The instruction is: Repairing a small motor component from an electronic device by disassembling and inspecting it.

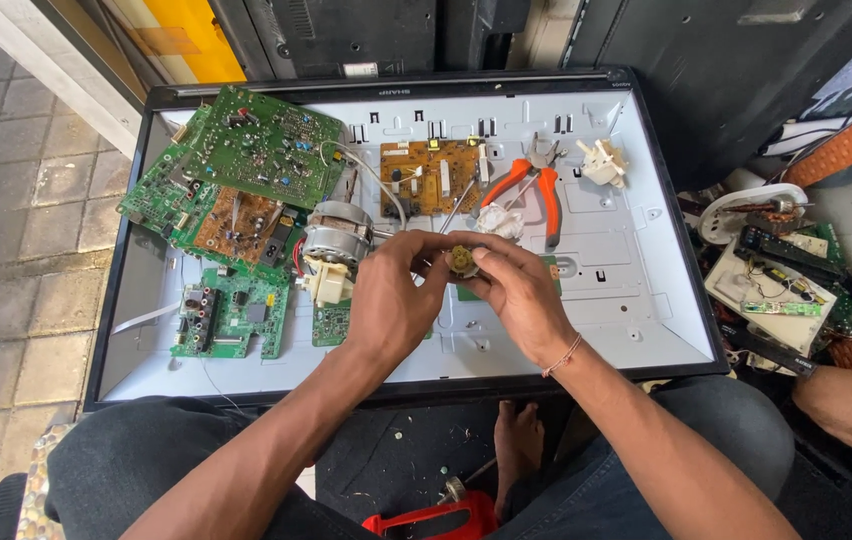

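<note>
**Brass-coloured part held over an open panel of loose electronics**

Brass-coloured part (463,261), small and round, sits pinched between both hands above the white back panel (646,300) of a dismantled flat screen lying face down. The left hand (393,300) has its fingers (424,250) closed on the part's left side; the right hand (521,295) has its fingers (491,262) clamped on the right side and top.

The grip is by the fingertips alone, so a twist or slip could likely drop the part onto the panel, where it might roll among the green circuit boards (236,175) or off the edge. A small electric motor (336,240) lies just beside the left hand and orange-handled pliers (536,190) near the right; an elbow or wrist shifting could knock either. Another person's arm (846,405) rests at the right, well apart.
</note>
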